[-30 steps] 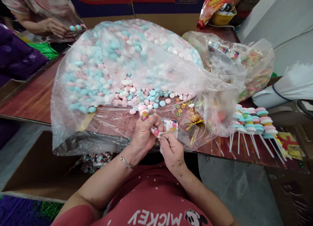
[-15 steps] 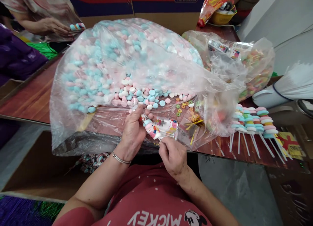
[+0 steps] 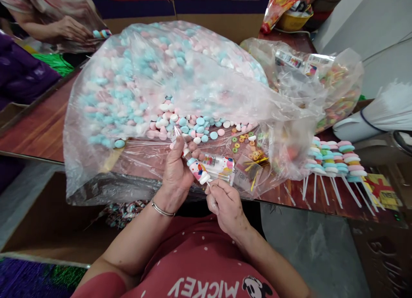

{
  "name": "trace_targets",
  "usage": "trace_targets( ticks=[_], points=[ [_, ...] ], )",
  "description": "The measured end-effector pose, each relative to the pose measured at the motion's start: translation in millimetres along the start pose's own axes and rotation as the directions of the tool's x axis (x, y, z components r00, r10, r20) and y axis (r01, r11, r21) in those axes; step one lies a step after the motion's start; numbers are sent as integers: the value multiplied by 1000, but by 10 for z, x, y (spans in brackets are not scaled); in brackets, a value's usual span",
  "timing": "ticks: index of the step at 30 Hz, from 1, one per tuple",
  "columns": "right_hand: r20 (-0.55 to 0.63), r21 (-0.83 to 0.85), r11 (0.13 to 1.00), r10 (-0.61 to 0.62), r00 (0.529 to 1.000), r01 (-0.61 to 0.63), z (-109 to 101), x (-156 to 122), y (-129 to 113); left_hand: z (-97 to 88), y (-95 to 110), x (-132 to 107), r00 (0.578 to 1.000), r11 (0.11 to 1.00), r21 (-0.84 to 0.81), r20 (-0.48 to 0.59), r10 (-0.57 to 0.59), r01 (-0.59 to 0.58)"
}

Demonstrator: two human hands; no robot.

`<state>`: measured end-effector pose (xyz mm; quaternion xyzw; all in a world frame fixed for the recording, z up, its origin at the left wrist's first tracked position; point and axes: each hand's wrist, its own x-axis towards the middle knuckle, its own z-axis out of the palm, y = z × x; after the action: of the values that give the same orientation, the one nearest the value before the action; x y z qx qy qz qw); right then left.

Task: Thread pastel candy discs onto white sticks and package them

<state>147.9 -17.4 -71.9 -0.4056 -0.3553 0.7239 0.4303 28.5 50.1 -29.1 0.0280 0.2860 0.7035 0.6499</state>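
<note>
While both hands work over the near edge of the table (image 3: 48, 122), one candy skewer (image 3: 199, 171) sits between them, tilted, clear printed wrapper around it, tapered end pointing far-left. Left hand (image 3: 178, 171): thumb and fingers closed loosely around the skewer's far part. Right hand (image 3: 227, 203): fingertips pinched at the near end, by the white stick. Step looks like fitting or straightening the wrapper on the candies; can't tell whether any tie is on, fingers cover it. Next move would call for a steady left grip, wrapper kept snug, and its loose end gathered without bending the stick. Flat printed wrappers (image 3: 222, 165) lie just right of the skewer; gold ties (image 3: 259, 158) farther right. Bare skewers (image 3: 334, 160) stacked at far right of the hands, candy bag (image 3: 161, 74) on the far side.
</note>
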Motion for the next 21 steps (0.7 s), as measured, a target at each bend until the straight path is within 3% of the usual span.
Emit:
trace_targets(
  ticks=[3, 10, 16, 21],
  points=[
    [4, 50, 999, 17, 1000, -17, 24, -5, 1, 10, -19, -4, 1000, 1000, 5, -1, -21, 21],
    [-32, -249, 965, -91, 995, 80, 3, -51, -48, 17, 92, 87, 1000, 999, -46, 12, 28, -28],
    [-16, -84, 996, 7, 1000, -9, 47, 24, -26, 31, 9, 31, 999, 999, -14, 12, 33, -32],
    [-23, -17, 1000, 1, 1000, -1, 84, 67, -44, 18, -120, -27, 994, 995, 75, 94, 52, -59]
  ],
)
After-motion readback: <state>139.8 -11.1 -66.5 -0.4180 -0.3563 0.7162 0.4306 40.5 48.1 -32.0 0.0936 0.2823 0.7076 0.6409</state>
